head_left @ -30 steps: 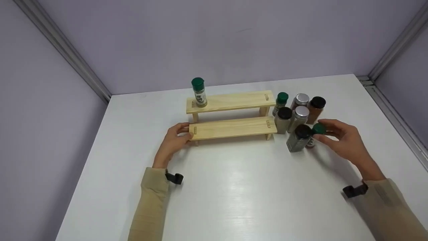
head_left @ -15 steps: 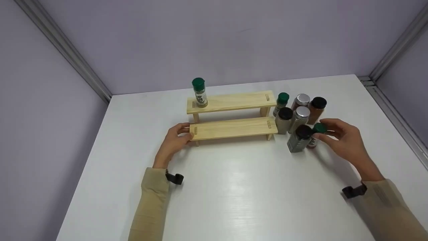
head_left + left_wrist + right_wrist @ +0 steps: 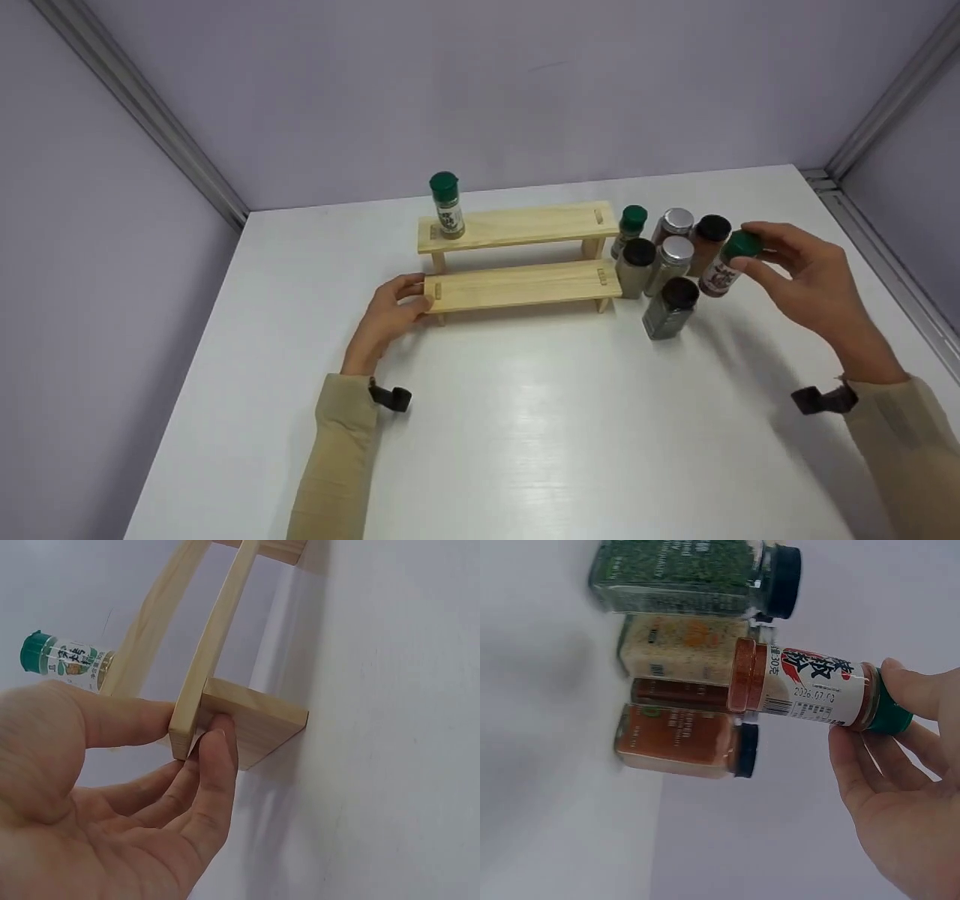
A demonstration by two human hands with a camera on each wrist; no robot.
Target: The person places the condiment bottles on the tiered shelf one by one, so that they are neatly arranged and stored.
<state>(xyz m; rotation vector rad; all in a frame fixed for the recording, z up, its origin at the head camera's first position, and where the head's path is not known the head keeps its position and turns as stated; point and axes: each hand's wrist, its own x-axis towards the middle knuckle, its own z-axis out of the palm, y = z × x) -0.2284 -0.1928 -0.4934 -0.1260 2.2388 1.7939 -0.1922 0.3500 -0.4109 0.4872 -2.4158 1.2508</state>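
Right hand (image 3: 814, 289) pinches the tilted red spice bottle (image 3: 721, 274) by its green cap, base down-left; left hand (image 3: 390, 319) grips the wooden rack (image 3: 525, 285).

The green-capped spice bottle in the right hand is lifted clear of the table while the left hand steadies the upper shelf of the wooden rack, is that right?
Not quite. The left hand holds the end of the lower shelf, not the upper one, as the head view shows. The rest stands: the right hand pinches the green-capped spice bottle by its cap, clear of the table.

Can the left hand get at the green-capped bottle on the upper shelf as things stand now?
Probably yes. The left hand grips the left end of the lower shelf, and the green-capped bottle stands alone just behind, on the upper shelf, with nothing between; it must only release first.
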